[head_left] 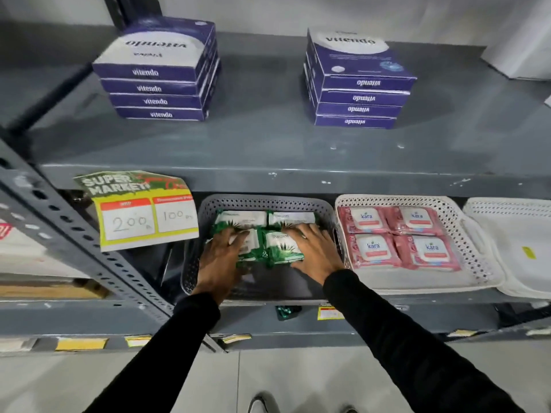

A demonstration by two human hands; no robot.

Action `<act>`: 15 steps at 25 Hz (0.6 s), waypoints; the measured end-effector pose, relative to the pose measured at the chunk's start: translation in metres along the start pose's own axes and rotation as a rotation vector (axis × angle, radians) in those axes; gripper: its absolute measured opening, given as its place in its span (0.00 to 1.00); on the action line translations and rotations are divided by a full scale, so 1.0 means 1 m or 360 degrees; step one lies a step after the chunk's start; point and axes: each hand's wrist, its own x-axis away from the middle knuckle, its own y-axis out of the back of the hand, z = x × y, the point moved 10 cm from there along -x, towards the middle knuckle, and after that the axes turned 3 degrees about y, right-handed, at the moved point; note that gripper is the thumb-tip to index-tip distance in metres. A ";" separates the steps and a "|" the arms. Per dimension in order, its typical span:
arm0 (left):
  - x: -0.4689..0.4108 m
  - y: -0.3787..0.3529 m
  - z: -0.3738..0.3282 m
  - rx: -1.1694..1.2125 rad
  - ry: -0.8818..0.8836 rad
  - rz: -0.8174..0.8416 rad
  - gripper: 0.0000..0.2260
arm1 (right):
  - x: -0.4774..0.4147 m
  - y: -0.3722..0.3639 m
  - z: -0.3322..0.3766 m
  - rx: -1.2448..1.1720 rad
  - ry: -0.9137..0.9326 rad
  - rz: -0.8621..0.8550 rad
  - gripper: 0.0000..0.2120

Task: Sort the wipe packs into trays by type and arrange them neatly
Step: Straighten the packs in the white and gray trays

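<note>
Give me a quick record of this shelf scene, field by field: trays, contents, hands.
grey perforated plastic tray: four green-and-white wipe packs
white perforated plastic tray: four pink Kara wipe packs, two by two
left hand: flat on front-left green pack
right hand: flat on front-right green pack
upper shelf: two stacks of purple Vitendo boxes

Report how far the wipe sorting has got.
Done: four pink Kara wipe packs lie two by two in the white perforated tray. In hand: the left hand and right hand press on green-and-white wipe packs in the grey perforated tray, squaring them up. Left: perhaps a small green item on the ledge below.
</note>
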 end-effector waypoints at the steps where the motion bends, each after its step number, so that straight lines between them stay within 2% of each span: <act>1: -0.001 0.001 0.000 0.0048 -0.0009 -0.0013 0.40 | 0.000 0.000 0.001 0.0018 -0.0010 -0.0024 0.40; 5: 0.001 0.004 0.003 0.0356 -0.0105 0.0046 0.36 | 0.008 -0.003 0.001 -0.0002 -0.0004 -0.0002 0.39; 8: -0.001 -0.001 0.007 0.0207 -0.0282 0.0058 0.36 | 0.016 -0.013 0.003 -0.0045 -0.0027 0.0122 0.38; 12: -0.005 -0.010 0.009 0.0143 -0.0262 0.0099 0.37 | 0.018 -0.025 0.009 -0.0138 -0.0072 0.0263 0.37; 15: -0.006 -0.011 0.007 0.0145 -0.0290 0.0201 0.34 | 0.019 -0.027 0.006 -0.0184 -0.0117 0.0282 0.38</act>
